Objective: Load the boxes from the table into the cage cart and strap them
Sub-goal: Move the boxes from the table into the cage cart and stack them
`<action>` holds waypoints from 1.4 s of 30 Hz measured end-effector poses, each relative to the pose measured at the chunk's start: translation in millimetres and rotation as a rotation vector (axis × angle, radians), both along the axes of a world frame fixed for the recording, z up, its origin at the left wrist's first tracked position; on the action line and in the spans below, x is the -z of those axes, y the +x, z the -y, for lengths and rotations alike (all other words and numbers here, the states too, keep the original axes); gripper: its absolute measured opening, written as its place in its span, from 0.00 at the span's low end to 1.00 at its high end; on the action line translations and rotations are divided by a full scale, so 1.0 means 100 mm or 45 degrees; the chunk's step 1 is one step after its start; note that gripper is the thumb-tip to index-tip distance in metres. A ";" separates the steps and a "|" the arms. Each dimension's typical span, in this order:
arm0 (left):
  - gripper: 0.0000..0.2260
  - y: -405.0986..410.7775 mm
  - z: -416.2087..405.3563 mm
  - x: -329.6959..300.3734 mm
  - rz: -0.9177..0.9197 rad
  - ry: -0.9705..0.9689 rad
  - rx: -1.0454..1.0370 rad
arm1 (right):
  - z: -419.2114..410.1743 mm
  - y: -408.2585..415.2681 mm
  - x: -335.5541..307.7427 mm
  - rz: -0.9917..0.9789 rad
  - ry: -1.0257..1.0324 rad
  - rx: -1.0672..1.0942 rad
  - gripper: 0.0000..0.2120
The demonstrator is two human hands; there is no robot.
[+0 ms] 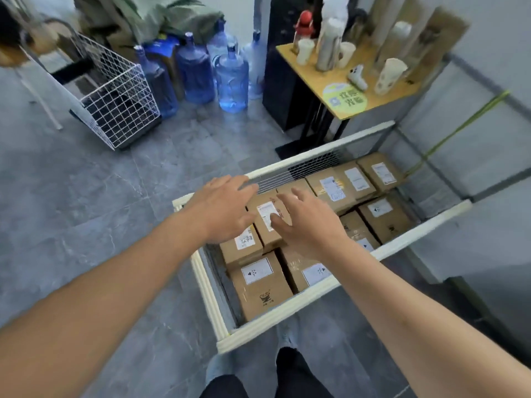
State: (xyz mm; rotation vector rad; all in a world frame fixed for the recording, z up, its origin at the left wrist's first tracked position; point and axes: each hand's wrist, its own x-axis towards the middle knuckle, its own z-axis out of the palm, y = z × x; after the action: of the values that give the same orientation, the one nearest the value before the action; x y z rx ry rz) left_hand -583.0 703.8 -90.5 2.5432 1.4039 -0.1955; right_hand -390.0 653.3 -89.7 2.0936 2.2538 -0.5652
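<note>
Near rim: the cream-padded wire cage cart point(283, 310) stands at my feet, its long axis running from the near-left corner away to the far right.
Near boxes: two brown cardboard boxes with white labels point(263, 285) lie flat along the near rim, packed tight against their neighbours.
My left hand: my left hand point(224, 209) hovers over the cart's far-left corner, fingers spread and straight, gripping nothing.
My right hand: my right hand point(309, 225) is just beside it, fingers splayed, fingertips on or just above the box between the two; contact I cannot tell.
Box in hand's reach: the raised brown cardboard box with the printed shipping label point(267, 216) sits higher than its neighbours, between my palms, long axis pointing from near rim to far rim.
What the move turns on: the box lies straight below and between both hands, each about equally near; I judge a press down from both sides would seat it level.
Far end: more labelled brown cartons point(382, 211) fill the cart's right half.
Strap: a yellow-green strap point(459, 126) runs taut from the far-right corner, not yet over the load.
</note>
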 end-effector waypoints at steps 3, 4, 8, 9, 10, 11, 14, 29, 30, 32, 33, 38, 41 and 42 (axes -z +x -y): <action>0.28 0.03 0.12 -0.33 0.030 0.091 0.153 | 0.33 -0.01 -0.30 0.018 0.080 0.148 0.28; 0.28 0.05 0.16 -0.43 0.046 0.113 0.204 | 0.43 -0.01 -0.40 0.024 0.098 0.198 0.29; 0.26 0.21 0.32 -0.84 0.151 0.165 0.373 | 0.89 0.09 -0.80 0.029 0.156 0.385 0.31; 0.27 0.27 0.37 -0.94 0.159 0.178 0.424 | 1.01 0.13 -0.90 0.029 0.173 0.435 0.31; 0.27 0.35 0.41 -1.03 0.166 0.193 0.480 | 1.13 0.17 -1.00 0.032 0.190 0.484 0.31; 0.28 0.44 0.47 -1.13 0.175 0.206 0.533 | 1.26 0.22 -1.10 0.036 0.204 0.533 0.31; 0.29 0.76 0.69 -1.41 0.241 0.231 0.674 | 1.64 0.39 -1.38 0.050 0.246 0.672 0.30; 0.28 2.99 2.25 -2.01 0.425 0.230 1.184 | 3.60 1.86 -1.96 0.183 0.387 1.209 0.29; 0.28 3.13 2.36 -2.00 0.426 0.223 1.209 | 3.73 1.97 -1.96 0.195 0.391 1.232 0.29; 0.28 3.40 2.56 -1.99 0.440 0.203 1.254 | 3.96 2.17 -1.96 0.201 0.392 1.279 0.30; 0.28 3.53 2.65 -1.99 0.448 0.194 1.277 | 4.07 2.27 -1.96 0.201 0.389 1.303 0.30; 0.28 4.11 3.03 -1.94 0.440 0.157 1.380 | 4.52 2.65 -1.95 0.212 0.366 1.392 0.30; 0.27 4.46 3.19 -1.90 0.428 0.141 1.466 | 4.73 2.89 -1.90 0.205 0.357 1.476 0.30; 0.27 4.57 3.23 -1.87 0.420 0.130 1.492 | 4.78 2.98 -1.88 0.196 0.362 1.505 0.30</action>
State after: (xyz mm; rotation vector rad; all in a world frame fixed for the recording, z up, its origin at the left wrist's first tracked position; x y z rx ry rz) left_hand -125.8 380.8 96.1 2.9441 -0.2955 0.1173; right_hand -91.6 175.2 98.3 3.3028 0.8304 -0.0248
